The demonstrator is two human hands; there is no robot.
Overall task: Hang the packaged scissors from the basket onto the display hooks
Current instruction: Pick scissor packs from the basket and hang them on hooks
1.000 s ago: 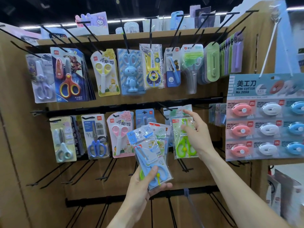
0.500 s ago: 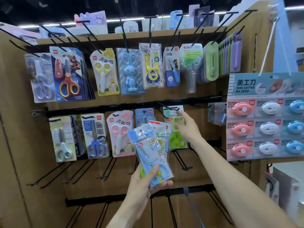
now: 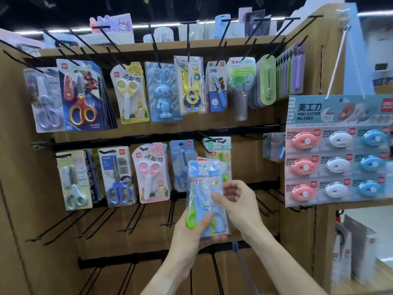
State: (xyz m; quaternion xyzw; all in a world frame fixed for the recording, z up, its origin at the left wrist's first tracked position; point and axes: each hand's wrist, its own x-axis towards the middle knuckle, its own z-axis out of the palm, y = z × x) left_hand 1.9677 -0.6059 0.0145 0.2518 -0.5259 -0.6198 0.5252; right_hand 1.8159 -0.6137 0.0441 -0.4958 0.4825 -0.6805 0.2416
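**Head view: both hands on a stack of packaged scissors before the hooks**

Head view, nearest to us: our left hand (image 3: 192,233) comes up from below and grips the bottom of a small stack of packaged scissors (image 3: 207,201). Its thumb is curled across the front of the clear bag, lying over the green handle loop, and its other fingers close round behind, so the stack is clamped upright in that hand. Our right hand (image 3: 238,205) reaches in from the right at the middle of the same stack. Its thumb presses on the front of the foremost bag and its fingers are curled toward the right edge of the pack; whether they have closed behind that bag we cannot tell. The front pack shows blue scissors and a blue header card at the top, with further packs fanned just behind it.

Beyond the stack stands the cardboard display (image 3: 251,167). On the middle rail, the green-scissors pack (image 3: 219,150) hangs on its hook just behind the top of the stack. To its left hang a blue pack (image 3: 180,165), a pink-handled pair (image 3: 150,173) and a blue-handled pair (image 3: 117,175). Below them bare black hooks (image 3: 136,218) stick out. Farther up, the top row carries a blue rabbit pack (image 3: 162,92). At right hangs a mini cutter card (image 3: 338,150).
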